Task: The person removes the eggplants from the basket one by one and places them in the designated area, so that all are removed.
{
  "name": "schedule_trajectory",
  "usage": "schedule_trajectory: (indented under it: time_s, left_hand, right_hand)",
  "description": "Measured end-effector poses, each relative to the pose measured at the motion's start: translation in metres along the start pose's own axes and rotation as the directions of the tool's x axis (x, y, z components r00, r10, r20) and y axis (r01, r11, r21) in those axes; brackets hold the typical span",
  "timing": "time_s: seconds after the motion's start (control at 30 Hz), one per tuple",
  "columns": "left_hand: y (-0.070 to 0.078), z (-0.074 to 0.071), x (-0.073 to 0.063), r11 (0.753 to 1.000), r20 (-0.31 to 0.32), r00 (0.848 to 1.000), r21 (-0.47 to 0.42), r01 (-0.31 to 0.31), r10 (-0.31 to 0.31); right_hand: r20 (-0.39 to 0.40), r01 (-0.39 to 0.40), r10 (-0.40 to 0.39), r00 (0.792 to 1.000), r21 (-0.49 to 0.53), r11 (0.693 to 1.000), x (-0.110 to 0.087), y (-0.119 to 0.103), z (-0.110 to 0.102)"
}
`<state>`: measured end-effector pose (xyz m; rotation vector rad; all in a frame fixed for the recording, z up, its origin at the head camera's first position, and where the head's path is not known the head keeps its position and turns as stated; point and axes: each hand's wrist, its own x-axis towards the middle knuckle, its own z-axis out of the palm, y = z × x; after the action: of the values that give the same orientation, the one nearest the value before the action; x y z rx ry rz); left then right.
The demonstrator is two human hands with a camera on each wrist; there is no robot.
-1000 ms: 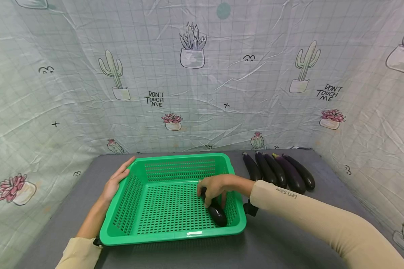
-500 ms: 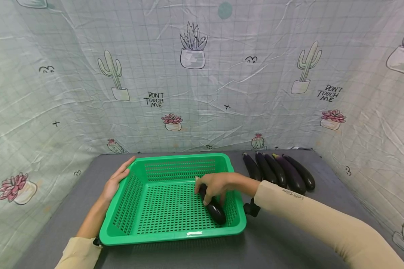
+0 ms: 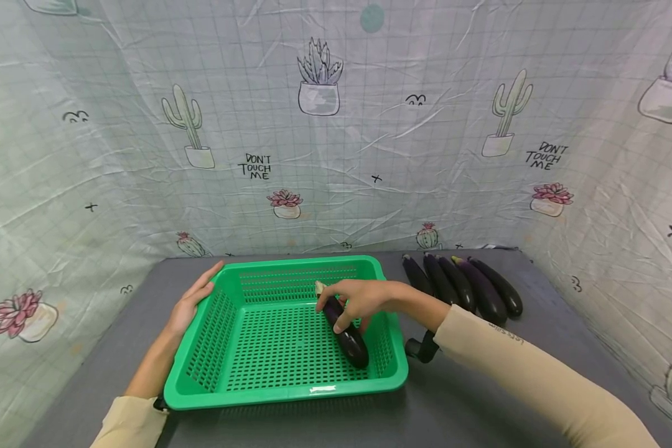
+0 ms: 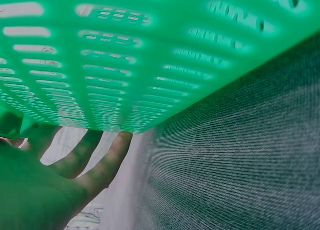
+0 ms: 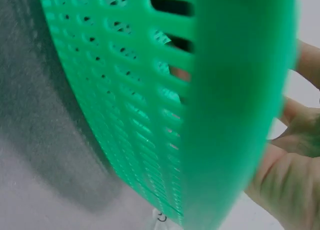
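Observation:
A green plastic basket [image 3: 282,394] with slotted walls and base stands on the table. My left hand [image 3: 190,305] rests along the basket's left side with fingers extended; in the left wrist view, its fingertips touch the outer slotted wall [image 4: 110,80]. Reaching over the right rim, my right hand [image 3: 364,300] grips a dark, glossy eggplant [image 3: 354,350] between thumb and fingers. The eggplant's pale stem end points to the back left, its rounded end toward the front right. In the right wrist view, the basket wall [image 5: 235,90] hides the eggplant and most of the fingers.
Several eggplants [image 3: 483,289] lie side by side at the back right, outside the basket. They rest on a grey cloth-like table surface [image 3: 470,386]. A patterned curtain [image 3: 336,143] encloses the back and sides.
My right hand has shifted the eggplant leftward and toward the back, away from the basket's right wall, so more of it shows. The left hand and basket have stayed put.

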<state>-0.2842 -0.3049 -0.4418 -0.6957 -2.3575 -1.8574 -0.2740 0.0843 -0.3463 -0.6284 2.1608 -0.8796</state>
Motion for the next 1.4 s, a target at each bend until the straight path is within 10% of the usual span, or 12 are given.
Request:
schedule_trajectory:
  time_s: [0.77, 1.4]
  left_hand:
    - [-0.004, 0.003, -0.004, 1.000, -0.002, 1.000, 0.002, -0.022, 0.022]
    - [-0.004, 0.004, -0.005, 1.000, 0.005, 1.000, -0.018, -0.020, 0.020]
  right_hand:
    - [-0.068, 0.224, -0.216, 0.974, 0.159, 0.962, -0.024, 0.022, -0.011]
    - [-0.281, 0.437, -0.372, 0.885, 0.223, 0.871, -0.049, 0.046, -0.021]
